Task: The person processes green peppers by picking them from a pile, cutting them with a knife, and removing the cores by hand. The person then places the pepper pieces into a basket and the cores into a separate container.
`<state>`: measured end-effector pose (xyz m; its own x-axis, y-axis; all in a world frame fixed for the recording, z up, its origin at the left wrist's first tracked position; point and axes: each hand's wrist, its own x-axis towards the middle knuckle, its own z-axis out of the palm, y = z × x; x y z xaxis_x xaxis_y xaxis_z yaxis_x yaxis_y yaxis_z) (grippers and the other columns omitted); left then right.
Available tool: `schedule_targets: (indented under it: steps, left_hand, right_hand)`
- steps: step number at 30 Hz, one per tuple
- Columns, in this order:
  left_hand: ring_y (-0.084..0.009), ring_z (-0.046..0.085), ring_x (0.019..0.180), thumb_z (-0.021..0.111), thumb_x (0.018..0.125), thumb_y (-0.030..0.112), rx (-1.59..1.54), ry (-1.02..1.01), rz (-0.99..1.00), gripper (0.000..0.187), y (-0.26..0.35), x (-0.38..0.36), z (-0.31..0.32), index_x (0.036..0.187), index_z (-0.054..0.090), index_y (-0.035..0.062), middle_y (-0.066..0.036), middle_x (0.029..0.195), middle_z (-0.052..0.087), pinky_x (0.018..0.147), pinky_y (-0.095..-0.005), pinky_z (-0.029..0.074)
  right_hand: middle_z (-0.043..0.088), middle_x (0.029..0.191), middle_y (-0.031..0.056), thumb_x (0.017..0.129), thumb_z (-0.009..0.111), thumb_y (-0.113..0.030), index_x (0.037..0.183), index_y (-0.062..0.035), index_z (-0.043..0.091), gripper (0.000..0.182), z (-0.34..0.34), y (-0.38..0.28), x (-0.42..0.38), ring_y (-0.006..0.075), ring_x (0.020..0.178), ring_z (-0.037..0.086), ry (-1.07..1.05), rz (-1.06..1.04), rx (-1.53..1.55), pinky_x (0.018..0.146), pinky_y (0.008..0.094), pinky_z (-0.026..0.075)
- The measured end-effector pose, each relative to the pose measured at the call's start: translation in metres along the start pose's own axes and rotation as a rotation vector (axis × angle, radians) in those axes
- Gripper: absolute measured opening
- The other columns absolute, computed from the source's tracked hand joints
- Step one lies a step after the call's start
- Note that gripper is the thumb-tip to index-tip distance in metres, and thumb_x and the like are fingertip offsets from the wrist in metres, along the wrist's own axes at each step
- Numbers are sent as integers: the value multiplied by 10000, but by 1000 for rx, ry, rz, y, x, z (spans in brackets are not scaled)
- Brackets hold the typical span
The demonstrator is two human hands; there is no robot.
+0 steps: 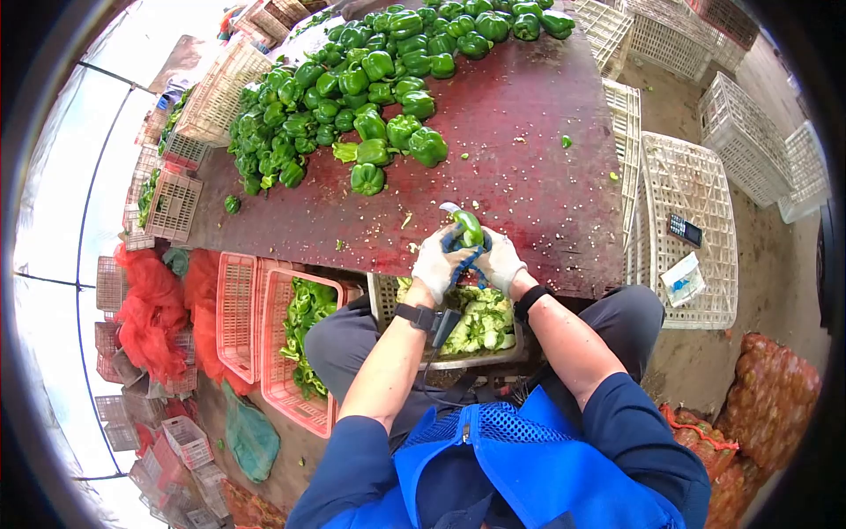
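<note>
Both my hands wear whitish gloves with blue at the fingers and meet at the near edge of the red table (pixel 546 176). Between them is a green pepper (pixel 468 231), with a small pale curved piece at its top that I cannot make out. My left hand (pixel 438 260) is closed on the pepper's left side. My right hand (pixel 500 258) is closed at its right side; its fingertips are partly hidden. Below the hands, a crate (pixel 385 304) holds pale green pepper pieces (pixel 480 322). Many whole green peppers (pixel 352 84) are heaped on the table's far left part.
A pink crate (pixel 330 414) with green peppers stands left of my legs. On the right, an upturned white crate (pixel 718 291) bears a phone (pixel 685 230) and a small packet (pixel 681 279). Red net sacks (pixel 767 397) lie at the lower right. Stacked crates (pixel 745 132) stand behind.
</note>
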<state>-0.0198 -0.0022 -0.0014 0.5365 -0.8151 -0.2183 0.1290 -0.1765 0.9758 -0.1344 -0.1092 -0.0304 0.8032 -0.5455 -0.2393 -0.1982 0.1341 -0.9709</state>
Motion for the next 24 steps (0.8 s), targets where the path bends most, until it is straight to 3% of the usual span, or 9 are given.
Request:
schedule_targets:
  steps: [5,7,9,11,12,15,19,21,24]
  left_hand:
    - [-139,645,929,757,805,11,-20,-114,38,409,11,2,0,1196,641,-20,-71,1064,697,852,-296,538]
    - [-111,629,891,756,808,45,288,-86,64,303,22,1,3,1100,683,11,-37,981,704,805,-293,530]
    - [-164,678,866,774,783,114,337,-60,73,305,16,7,6,1067,702,29,-78,942,730,785,-323,530]
    - [-286,703,881,768,760,210,925,50,318,342,16,11,11,1055,703,51,-147,957,730,794,-383,534]
    - [-375,672,920,739,749,293,1051,51,276,355,17,12,13,1032,701,82,-185,968,710,802,-443,527]
    - [-374,669,911,711,766,313,1223,-18,93,327,57,7,22,1011,694,99,-171,947,710,793,-462,525]
    - [-370,672,888,710,765,311,1190,-46,24,307,57,-7,10,1005,696,119,-174,933,708,790,-465,527]
    - [-386,663,887,709,768,302,1184,-31,-15,289,54,-9,7,1000,703,129,-184,945,706,788,-478,524]
    - [-312,689,814,715,762,227,1187,5,4,272,46,-7,4,996,696,89,-160,880,709,749,-425,530]
  right_hand:
    - [724,971,56,855,732,-154,1193,-61,649,360,-1,5,3,116,835,639,-43,13,-16,730,302,544]
    - [724,968,61,857,729,-154,1190,-60,651,355,3,8,6,126,840,641,-40,-17,-33,749,304,544]
    - [722,978,67,862,716,-144,1187,-51,652,344,5,12,6,138,866,645,27,-122,-77,799,309,540]
    - [723,990,81,855,717,-133,1186,-46,652,348,5,7,3,143,891,650,27,-94,-56,823,313,535]
    - [724,1002,94,848,718,-121,1186,-41,652,353,5,5,1,148,915,655,24,-68,-36,846,316,531]
    - [722,1039,63,872,725,-124,1245,-62,639,388,12,25,6,97,900,605,49,-203,16,796,307,534]
    - [722,1022,101,851,736,-98,1228,-60,638,391,10,15,4,130,888,630,36,-104,-114,792,322,538]
    - [704,1069,195,774,714,-87,1185,-48,622,423,8,2,1,338,1015,682,23,-78,-258,885,389,527]
    - [691,1085,215,754,717,-108,1176,-62,626,435,9,10,4,389,1059,651,26,-55,-259,898,423,522]
